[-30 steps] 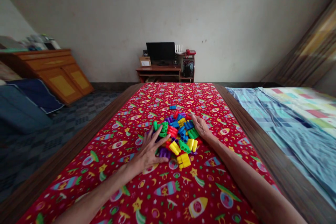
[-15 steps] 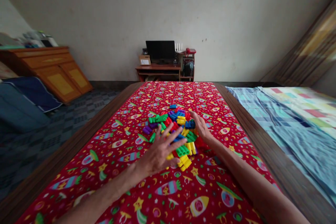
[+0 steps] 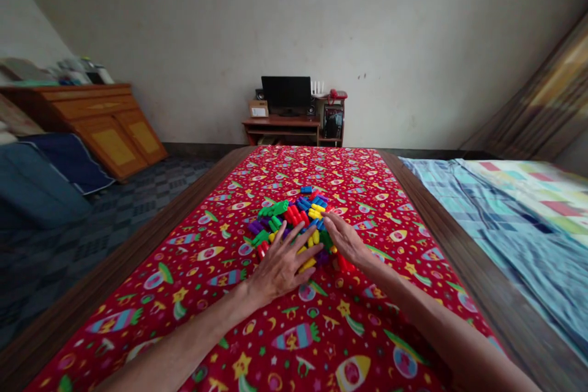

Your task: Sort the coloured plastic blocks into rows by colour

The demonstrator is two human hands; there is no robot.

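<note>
Here the left hand (image 3: 282, 266) is spreading its fingers wide over the near side of the pile of plastic blocks (image 3: 296, 217), and the right hand (image 3: 348, 241) is cupping the right flank; whether its fingers are pinching anything, I cannot tell. The heap is sitting mid-way along the cloth-covered surface (image 3: 294, 355), one blue block (image 3: 305, 190) lying just beyond it. The hands seem to be handling the blocks together, and the next move is probably calling for light, even contact.

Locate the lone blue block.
In the head view, the lone blue block lies slightly right of centre on the red cloth, just beyond the pile of blocks, toward the monitor.
</note>
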